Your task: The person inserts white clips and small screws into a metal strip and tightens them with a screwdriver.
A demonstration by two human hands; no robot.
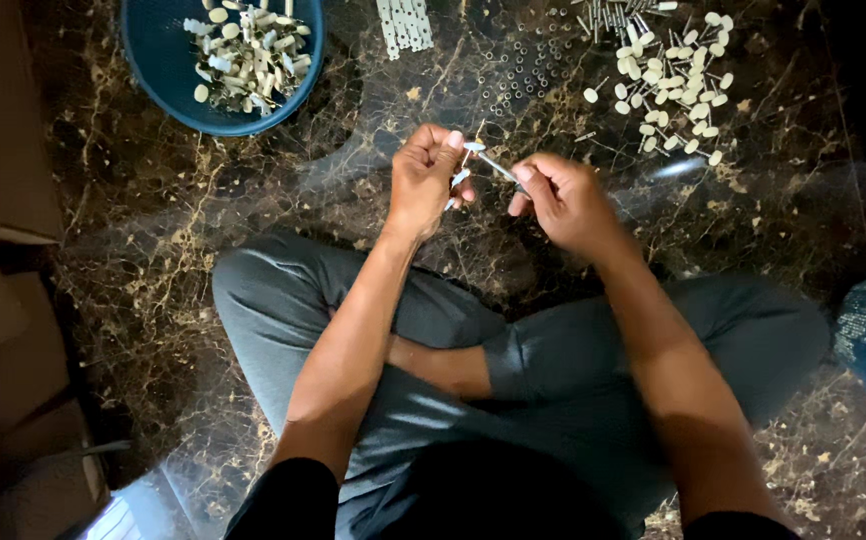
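Currently on record: your left hand [423, 180], fingers curled shut, pinches a small white plastic plug [461, 178] at chest height above the dark marbled floor [203, 230]. Your right hand [565, 200], fingers closed together, grips a thin metal screw [493, 163] whose tip meets the left thumb. Blue bowl [168, 70] of pale pieces, upper left. Loose cream plugs [678, 85], upper right. Small metal washers [528, 70] scattered between them. Grey-trousered crossed legs [553, 370] below.
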